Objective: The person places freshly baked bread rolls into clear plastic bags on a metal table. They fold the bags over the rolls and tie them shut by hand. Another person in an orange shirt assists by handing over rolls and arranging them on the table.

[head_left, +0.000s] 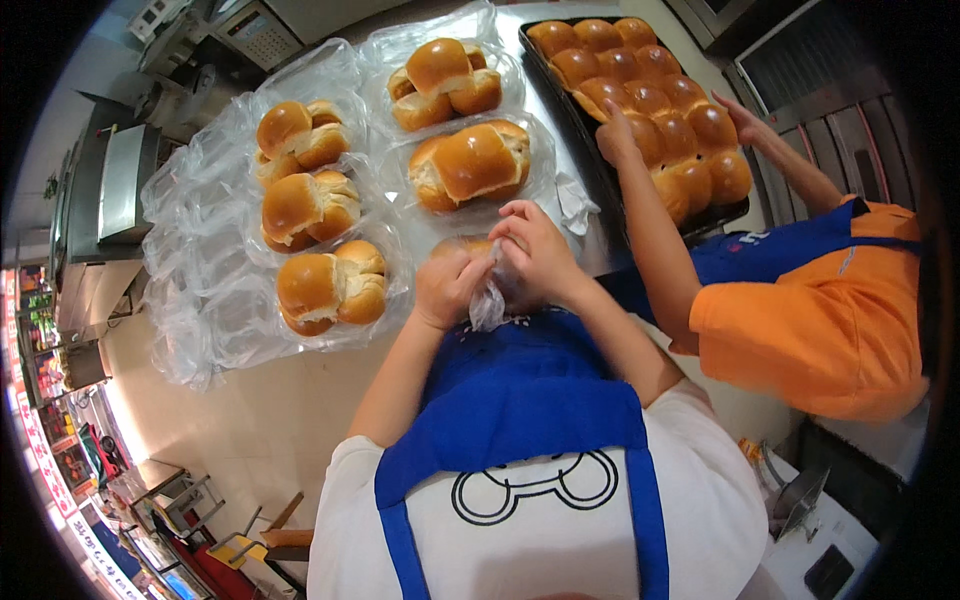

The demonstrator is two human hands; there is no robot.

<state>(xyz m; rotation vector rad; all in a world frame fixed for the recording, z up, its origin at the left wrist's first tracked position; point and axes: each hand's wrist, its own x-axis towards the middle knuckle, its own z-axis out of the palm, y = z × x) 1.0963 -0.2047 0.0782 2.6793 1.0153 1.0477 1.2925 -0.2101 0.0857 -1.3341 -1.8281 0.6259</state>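
Note:
Close to my apron, my left hand and my right hand pinch the gathered mouth of a clear plastic bag between them. Part of a golden-brown bun shows behind my fingers, seemingly inside that bag; my hands hide most of it. Just beyond my hands, a cluster of glossy buns rests on clear plastic, with another bun cluster farther back. To the left stand three more clusters in a column: a far one, a middle one and a near one.
Spread plastic bags cover the table's left part. At the right, a co-worker in an orange sleeve has both hands at joined buns on a black baking tray. Crumpled white paper lies beside the tray.

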